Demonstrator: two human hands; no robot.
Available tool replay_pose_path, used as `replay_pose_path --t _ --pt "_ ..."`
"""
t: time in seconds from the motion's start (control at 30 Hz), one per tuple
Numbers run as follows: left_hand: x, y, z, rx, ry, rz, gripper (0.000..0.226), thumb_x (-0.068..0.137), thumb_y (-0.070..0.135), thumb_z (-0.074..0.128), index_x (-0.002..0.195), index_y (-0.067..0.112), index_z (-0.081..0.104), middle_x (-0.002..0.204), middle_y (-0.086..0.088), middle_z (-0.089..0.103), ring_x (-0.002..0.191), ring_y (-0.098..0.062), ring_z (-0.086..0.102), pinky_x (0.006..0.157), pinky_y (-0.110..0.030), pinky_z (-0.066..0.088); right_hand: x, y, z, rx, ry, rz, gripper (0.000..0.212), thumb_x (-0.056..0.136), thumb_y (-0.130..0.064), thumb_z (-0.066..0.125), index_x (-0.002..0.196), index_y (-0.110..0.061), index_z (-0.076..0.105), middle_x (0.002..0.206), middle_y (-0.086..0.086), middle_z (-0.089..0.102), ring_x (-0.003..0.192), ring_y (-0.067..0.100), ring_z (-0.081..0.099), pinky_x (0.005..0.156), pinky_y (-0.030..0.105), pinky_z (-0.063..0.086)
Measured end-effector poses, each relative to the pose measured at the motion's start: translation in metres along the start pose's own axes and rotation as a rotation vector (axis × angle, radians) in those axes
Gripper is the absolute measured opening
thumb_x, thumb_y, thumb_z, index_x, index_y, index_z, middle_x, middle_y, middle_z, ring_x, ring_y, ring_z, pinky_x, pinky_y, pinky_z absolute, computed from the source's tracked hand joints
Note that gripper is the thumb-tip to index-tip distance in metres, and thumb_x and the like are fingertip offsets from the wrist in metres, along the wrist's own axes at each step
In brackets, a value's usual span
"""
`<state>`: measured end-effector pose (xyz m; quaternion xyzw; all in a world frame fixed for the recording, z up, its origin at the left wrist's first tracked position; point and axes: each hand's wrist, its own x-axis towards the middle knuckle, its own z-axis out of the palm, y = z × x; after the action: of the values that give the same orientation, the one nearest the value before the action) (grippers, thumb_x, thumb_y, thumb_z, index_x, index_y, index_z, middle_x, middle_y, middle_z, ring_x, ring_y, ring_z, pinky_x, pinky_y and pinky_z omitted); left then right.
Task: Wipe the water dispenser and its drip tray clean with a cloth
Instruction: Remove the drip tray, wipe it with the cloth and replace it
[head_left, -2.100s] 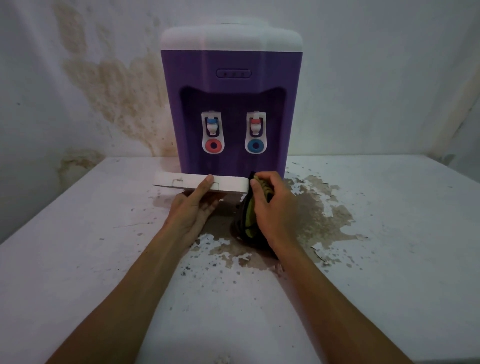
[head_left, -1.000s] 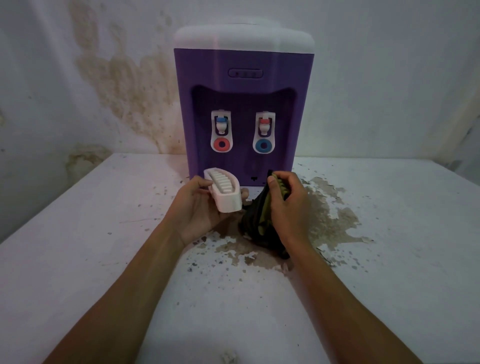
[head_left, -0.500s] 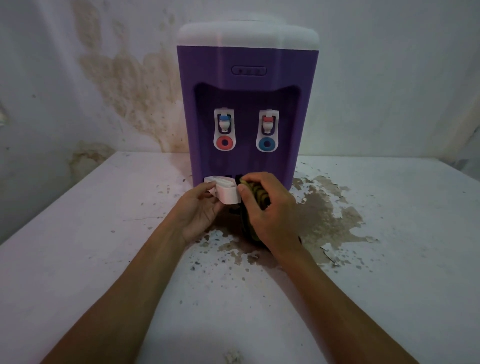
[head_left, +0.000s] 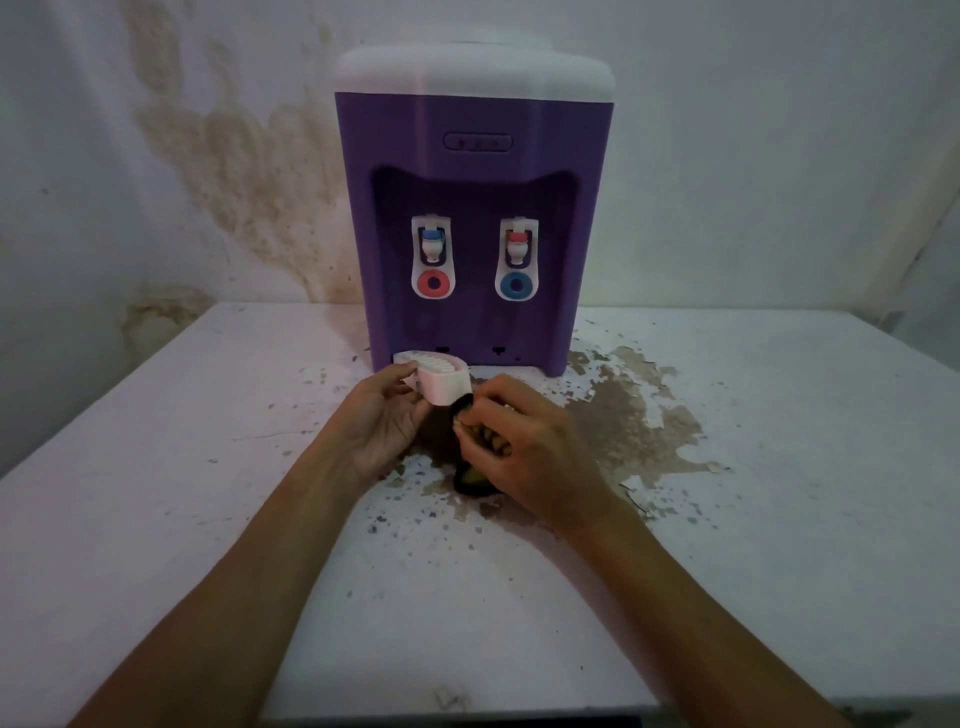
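Observation:
A purple water dispenser (head_left: 475, 171) with a white top and two taps stands at the back of the white table (head_left: 779, 493). Its white slotted drip tray (head_left: 439, 376) is out of the dispenser, turned end-on just in front of its base. My left hand (head_left: 382, 421) grips the tray from the left. My right hand (head_left: 519, 441) holds a bunched dark and yellow-green cloth (head_left: 470, 478) pressed against the tray's near lower end. Most of the cloth is hidden under my fingers.
Brown patches of peeled paint (head_left: 628, 415) spread over the table in front of and right of the dispenser. The wall (head_left: 234, 171) behind is stained on the left. The table's front edge runs along the bottom of the view.
My left hand has drawn the drip tray off the dispenser and turned it end-on. My right hand has brought the cloth from beside the tray down against its near end.

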<state>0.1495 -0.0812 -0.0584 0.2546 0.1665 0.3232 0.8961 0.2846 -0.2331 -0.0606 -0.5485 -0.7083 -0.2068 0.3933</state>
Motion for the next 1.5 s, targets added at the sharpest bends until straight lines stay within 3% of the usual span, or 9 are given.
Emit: replay_pose_path --t 0.1,0.2,0.3,0.6,0.73,0.9,1.13,1.33,1.5 --pt "-0.001 0.005 -0.002 -0.02 -0.029 0.005 0.068 0.091 0.004 0.063 0.15 0.005 0.03 0.137 -0.036 0.054 0.124 -0.045 0.06 0.095 -0.044 0.057 -0.004 0.002 -0.006 0.085 0.059 0.162 0.012 0.09 -0.02 0.073 0.096 -0.01 0.07 0.101 -0.001 0.063 0.085 0.009 0.06 0.076 0.024 0.056" --pt "-0.005 0.003 0.001 0.02 -0.044 -0.005 0.05 0.097 0.006 0.054 0.144 0.005 0.036 0.135 -0.036 0.056 0.12 -0.048 0.061 0.093 -0.045 0.056 0.006 0.006 -0.012 0.135 0.305 0.465 0.012 0.091 -0.026 0.073 0.1 -0.017 0.071 0.095 -0.007 0.068 0.086 0.003 0.064 0.076 0.016 0.054" --pt "-0.005 -0.002 0.001 0.024 -0.048 -0.021 0.053 0.099 0.007 0.055 0.148 0.004 0.034 0.139 -0.034 0.053 0.126 -0.046 0.059 0.095 -0.045 0.057 0.015 0.004 -0.007 0.218 0.273 0.657 0.014 0.093 -0.034 0.07 0.104 -0.025 0.072 0.095 -0.014 0.069 0.087 -0.002 0.064 0.073 0.013 0.053" --pt "-0.006 -0.001 0.0 0.143 0.013 -0.03 0.048 0.096 0.015 0.052 0.14 -0.001 0.046 0.135 -0.028 0.06 0.123 -0.037 0.063 0.103 -0.047 0.051 -0.003 -0.022 -0.004 0.331 0.094 0.481 0.019 0.087 -0.017 0.075 0.106 -0.017 0.074 0.101 -0.009 0.072 0.093 0.003 0.066 0.081 0.016 0.054" --pt "-0.006 0.0 -0.001 0.21 0.019 -0.07 0.062 0.086 0.016 0.062 0.143 -0.002 0.045 0.153 -0.027 0.042 0.138 -0.033 0.047 0.121 -0.048 0.032 0.01 -0.003 -0.006 0.33 0.176 0.66 0.014 0.092 -0.025 0.07 0.106 -0.024 0.072 0.098 -0.015 0.069 0.091 -0.001 0.064 0.077 0.016 0.054" --pt "-0.008 -0.003 0.006 0.375 0.041 -0.096 0.037 0.095 0.018 0.048 0.12 -0.002 0.066 0.119 -0.022 0.07 0.093 -0.028 0.071 0.081 -0.038 0.061 0.029 0.012 0.007 0.324 0.124 0.754 0.012 0.096 -0.03 0.065 0.106 -0.031 0.071 0.097 -0.022 0.068 0.092 -0.007 0.061 0.08 0.016 0.052" --pt "-0.005 0.003 -0.002 0.304 0.081 0.003 0.046 0.094 0.017 0.056 0.135 -0.004 0.058 0.134 -0.024 0.062 0.108 -0.03 0.064 0.106 -0.043 0.05 0.014 -0.015 0.011 0.326 0.079 0.625 0.014 0.094 -0.025 0.069 0.108 -0.023 0.072 0.098 -0.019 0.068 0.095 -0.011 0.059 0.077 0.002 0.042" --pt "-0.003 0.003 -0.006 0.343 0.073 0.035 0.043 0.092 0.014 0.055 0.132 -0.003 0.06 0.132 -0.027 0.063 0.111 -0.034 0.061 0.112 -0.052 0.043 0.015 -0.011 -0.007 0.415 -0.052 0.574 0.017 0.088 -0.021 0.075 0.104 -0.027 0.078 0.101 -0.018 0.073 0.095 -0.003 0.065 0.084 0.012 0.051" --pt "-0.002 0.001 -0.002 0.437 0.092 0.061 0.032 0.094 0.009 0.05 0.121 -0.001 0.064 0.111 -0.021 0.069 0.086 -0.026 0.069 0.091 -0.041 0.057 0.033 0.0 -0.013 0.324 -0.162 0.5 0.017 0.089 -0.018 0.074 0.104 -0.024 0.078 0.1 -0.014 0.069 0.093 0.001 0.063 0.084 0.011 0.046"
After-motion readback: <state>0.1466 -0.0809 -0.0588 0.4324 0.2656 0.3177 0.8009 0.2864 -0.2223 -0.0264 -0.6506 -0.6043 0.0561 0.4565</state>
